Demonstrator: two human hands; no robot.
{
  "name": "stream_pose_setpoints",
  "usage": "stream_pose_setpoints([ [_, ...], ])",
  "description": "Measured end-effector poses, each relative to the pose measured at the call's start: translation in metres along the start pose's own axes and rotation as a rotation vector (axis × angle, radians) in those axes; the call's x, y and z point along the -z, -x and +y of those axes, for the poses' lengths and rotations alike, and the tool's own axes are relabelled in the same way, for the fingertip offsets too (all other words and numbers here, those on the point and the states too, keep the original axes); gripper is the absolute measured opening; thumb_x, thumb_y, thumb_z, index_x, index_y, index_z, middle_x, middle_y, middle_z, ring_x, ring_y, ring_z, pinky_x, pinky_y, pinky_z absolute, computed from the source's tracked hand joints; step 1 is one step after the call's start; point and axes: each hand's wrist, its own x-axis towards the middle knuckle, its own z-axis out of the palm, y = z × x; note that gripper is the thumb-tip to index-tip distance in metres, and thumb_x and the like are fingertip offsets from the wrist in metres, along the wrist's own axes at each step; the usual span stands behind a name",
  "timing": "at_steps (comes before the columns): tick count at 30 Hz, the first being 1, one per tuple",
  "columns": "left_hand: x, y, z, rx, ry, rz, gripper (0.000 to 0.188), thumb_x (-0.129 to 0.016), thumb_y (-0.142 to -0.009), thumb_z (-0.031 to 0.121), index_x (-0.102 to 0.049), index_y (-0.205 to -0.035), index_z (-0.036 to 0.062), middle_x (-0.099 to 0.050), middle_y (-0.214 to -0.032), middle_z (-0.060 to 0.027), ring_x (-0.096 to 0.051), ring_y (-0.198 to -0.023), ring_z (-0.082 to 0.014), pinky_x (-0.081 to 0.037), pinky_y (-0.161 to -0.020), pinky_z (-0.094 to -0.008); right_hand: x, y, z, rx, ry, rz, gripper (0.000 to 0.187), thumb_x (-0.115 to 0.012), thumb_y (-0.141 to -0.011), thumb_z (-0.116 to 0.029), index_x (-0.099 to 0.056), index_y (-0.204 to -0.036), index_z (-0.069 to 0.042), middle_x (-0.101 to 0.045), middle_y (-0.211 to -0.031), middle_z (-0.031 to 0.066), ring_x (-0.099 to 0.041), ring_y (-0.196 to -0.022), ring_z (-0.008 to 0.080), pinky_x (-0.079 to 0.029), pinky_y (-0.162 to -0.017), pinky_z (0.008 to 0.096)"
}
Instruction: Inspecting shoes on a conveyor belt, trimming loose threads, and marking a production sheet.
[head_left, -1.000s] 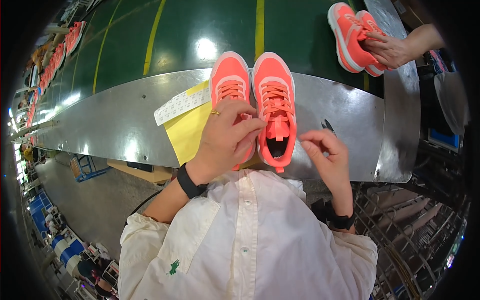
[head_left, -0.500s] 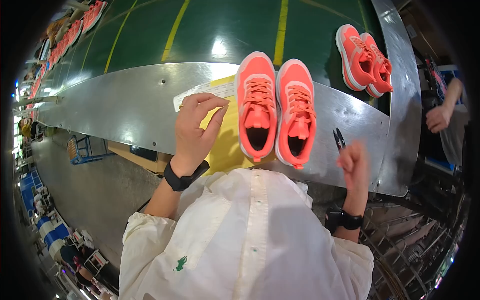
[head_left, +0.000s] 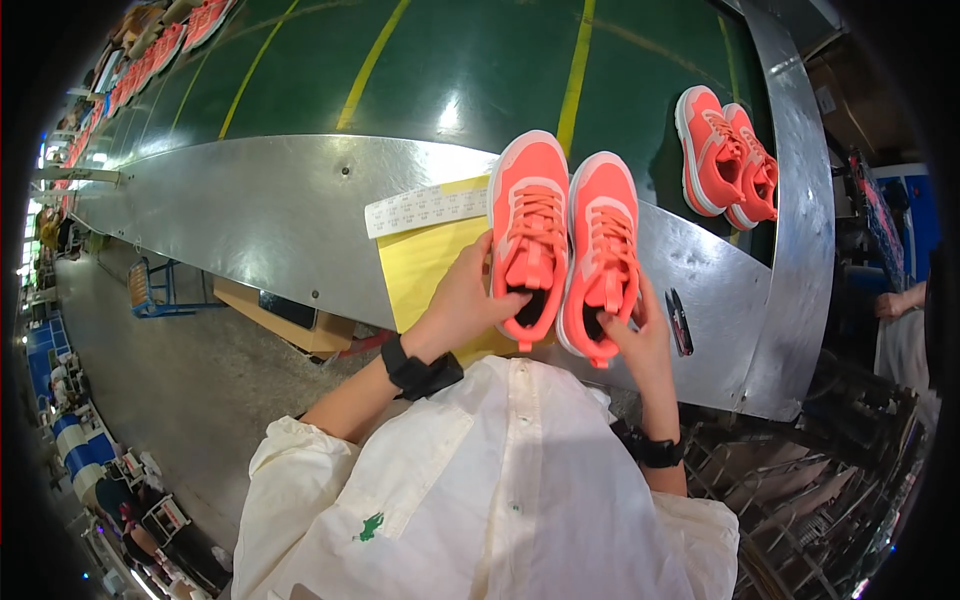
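Two coral-pink sneakers lie side by side in front of me, toes pointing away, laces done up. My left hand (head_left: 470, 298) grips the left sneaker (head_left: 534, 185) at its outer side, the thumb inside the ankle opening. On the other side my right hand (head_left: 645, 340) holds the right sneaker (head_left: 604, 195), its thumb at the opening and its fingers along the outer side. A yellow sheet (head_left: 425, 262) lies under the left sneaker, with a white strip of small printed labels (head_left: 425, 208) across its top. Beside my right hand lies a slim black pen-like tool (head_left: 679, 322).
A metal ledge (head_left: 250, 210) borders a green conveyor belt (head_left: 480, 60) with yellow lines. Another coral pair (head_left: 712, 150) stands at the belt's right end. More sneakers (head_left: 150, 55) line the far left. Another person's hand (head_left: 897, 302) shows at the right edge.
Both hands have come in onto the sneakers and taken hold of them. My right hand has left the black tool's side. The other person's hand has moved lower at the right.
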Motion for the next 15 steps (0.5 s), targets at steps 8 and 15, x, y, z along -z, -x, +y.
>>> stream_pose_setpoints([
  [8, -0.008, 0.024, -0.01, -0.255, -0.281, 0.049, 0.095, -0.076, -0.065, 0.012, -0.025, -0.144, 0.0039, -0.043, -0.134, -0.0142, -0.045, -0.121, -0.0261, -0.047, -0.09, -0.0363, -0.015, 0.043, 0.008, 0.172, 0.034, 0.19, 0.077, -0.059, -0.077, 0.005, -0.023, -0.145, 0.001, -0.042, -0.139, 0.0176, -0.045, -0.127, 0.0236, -0.04, -0.103, 0.0355],
  [15, -0.012, 0.024, -0.003, -0.266, -0.246, 0.06, 0.09, -0.075, -0.066, 0.013, -0.028, -0.143, 0.0048, -0.041, -0.135, -0.0184, -0.043, -0.124, -0.0327, -0.044, -0.096, -0.0404, -0.016, 0.046, 0.004, 0.2, 0.038, 0.246, 0.075, -0.057, -0.075, 0.005, -0.028, -0.144, 0.0, -0.044, -0.138, 0.0163, -0.046, -0.125, 0.0221, -0.04, -0.102, 0.0346],
])
